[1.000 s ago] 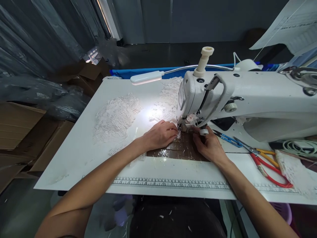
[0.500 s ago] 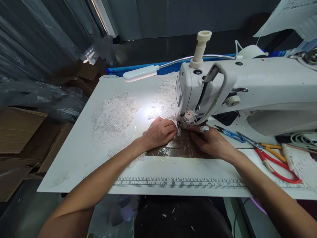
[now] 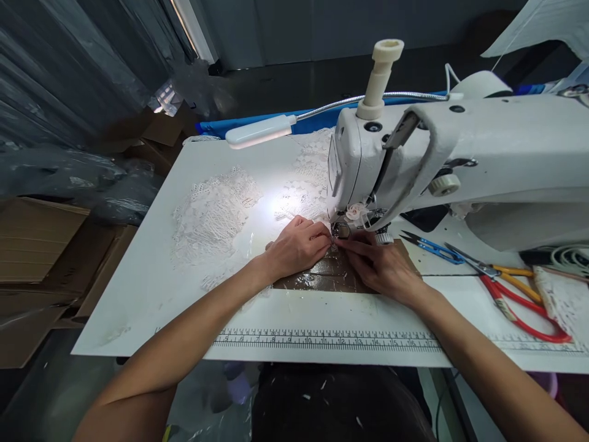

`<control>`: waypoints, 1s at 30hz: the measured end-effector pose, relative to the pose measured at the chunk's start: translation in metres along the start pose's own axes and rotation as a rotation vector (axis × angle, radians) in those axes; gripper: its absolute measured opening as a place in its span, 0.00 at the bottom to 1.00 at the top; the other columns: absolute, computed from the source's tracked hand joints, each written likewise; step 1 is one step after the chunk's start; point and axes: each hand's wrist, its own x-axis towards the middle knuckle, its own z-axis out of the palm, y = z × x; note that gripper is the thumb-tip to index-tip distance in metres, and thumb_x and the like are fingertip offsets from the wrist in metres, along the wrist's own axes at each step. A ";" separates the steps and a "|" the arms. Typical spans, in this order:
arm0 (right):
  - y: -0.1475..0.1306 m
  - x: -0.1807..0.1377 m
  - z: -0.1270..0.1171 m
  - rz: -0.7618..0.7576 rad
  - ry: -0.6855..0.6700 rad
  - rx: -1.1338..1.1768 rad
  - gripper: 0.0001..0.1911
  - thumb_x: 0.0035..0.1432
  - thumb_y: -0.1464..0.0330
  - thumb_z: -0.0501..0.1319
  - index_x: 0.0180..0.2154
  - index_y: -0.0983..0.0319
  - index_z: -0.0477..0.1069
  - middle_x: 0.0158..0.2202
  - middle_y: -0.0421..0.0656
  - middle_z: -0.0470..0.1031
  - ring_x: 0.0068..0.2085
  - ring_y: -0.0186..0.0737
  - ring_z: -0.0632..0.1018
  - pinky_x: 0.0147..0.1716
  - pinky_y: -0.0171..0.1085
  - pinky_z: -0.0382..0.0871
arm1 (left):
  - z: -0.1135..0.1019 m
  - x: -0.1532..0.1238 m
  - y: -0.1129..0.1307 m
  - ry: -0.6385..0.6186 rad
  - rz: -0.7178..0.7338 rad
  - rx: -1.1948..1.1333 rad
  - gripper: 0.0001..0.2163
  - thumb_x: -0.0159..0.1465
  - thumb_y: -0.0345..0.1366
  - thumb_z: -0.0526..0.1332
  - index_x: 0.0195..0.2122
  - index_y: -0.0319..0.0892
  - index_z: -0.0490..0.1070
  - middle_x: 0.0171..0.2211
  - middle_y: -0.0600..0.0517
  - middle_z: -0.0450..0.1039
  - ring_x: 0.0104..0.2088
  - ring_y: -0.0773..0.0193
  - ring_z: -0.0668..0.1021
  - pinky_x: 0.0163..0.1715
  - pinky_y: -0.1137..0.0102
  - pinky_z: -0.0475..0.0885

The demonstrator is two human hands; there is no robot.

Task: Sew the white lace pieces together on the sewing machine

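Note:
A white sewing machine point(image 3: 460, 159) stands on a white table point(image 3: 151, 270). My left hand point(image 3: 297, 248) lies on the table with its fingers curled, fingertips at the needle and presser foot point(image 3: 341, 230), pinching a small bit of white lace there. My right hand point(image 3: 380, 264) rests on the brown taped patch point(image 3: 322, 276) in front of the needle, its fingers stretched toward the foot and touching the same small piece. White lace fabric point(image 3: 211, 212) spreads over the table to the left of the machine.
A gooseneck lamp point(image 3: 260, 130) lights the lace. Blue thread snips point(image 3: 430, 245) and red and yellow handled scissors point(image 3: 519, 301) lie to the right, with more lace point(image 3: 564, 301) beside them. A ruler strip point(image 3: 331, 341) runs along the front edge. Cardboard boxes point(image 3: 32, 245) stand at the left.
Both hands stay at the needle; my right hand's fingers have shifted left, closer to the presser foot. The camera has moved slightly.

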 end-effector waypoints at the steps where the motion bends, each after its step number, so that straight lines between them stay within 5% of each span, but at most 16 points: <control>1: 0.000 -0.001 0.001 -0.017 -0.012 -0.015 0.18 0.65 0.65 0.52 0.55 0.53 0.71 0.48 0.48 0.70 0.35 0.39 0.76 0.35 0.38 0.72 | 0.000 0.000 0.000 -0.003 0.005 0.013 0.10 0.70 0.32 0.52 0.34 0.40 0.71 0.38 0.49 0.75 0.34 0.66 0.74 0.35 0.66 0.65; 10: 0.004 -0.003 0.006 -0.019 -0.010 0.000 0.18 0.65 0.64 0.53 0.54 0.53 0.71 0.48 0.49 0.67 0.41 0.43 0.76 0.41 0.45 0.74 | -0.006 -0.004 -0.004 -0.053 0.062 -0.054 0.09 0.69 0.32 0.53 0.39 0.41 0.73 0.41 0.49 0.76 0.34 0.66 0.74 0.37 0.66 0.67; 19: -0.005 -0.001 -0.001 0.147 0.022 0.161 0.18 0.64 0.67 0.53 0.53 0.56 0.72 0.46 0.46 0.74 0.38 0.41 0.77 0.38 0.40 0.74 | -0.005 -0.006 -0.002 -0.039 0.081 -0.028 0.10 0.68 0.31 0.53 0.38 0.41 0.74 0.42 0.49 0.76 0.33 0.65 0.74 0.37 0.65 0.67; 30: 0.000 -0.006 0.006 -0.098 0.000 0.012 0.19 0.63 0.70 0.53 0.54 0.56 0.71 0.46 0.50 0.70 0.46 0.47 0.73 0.43 0.47 0.72 | -0.004 -0.006 -0.002 -0.042 0.106 0.016 0.11 0.69 0.31 0.52 0.36 0.41 0.74 0.41 0.50 0.76 0.36 0.66 0.75 0.42 0.64 0.67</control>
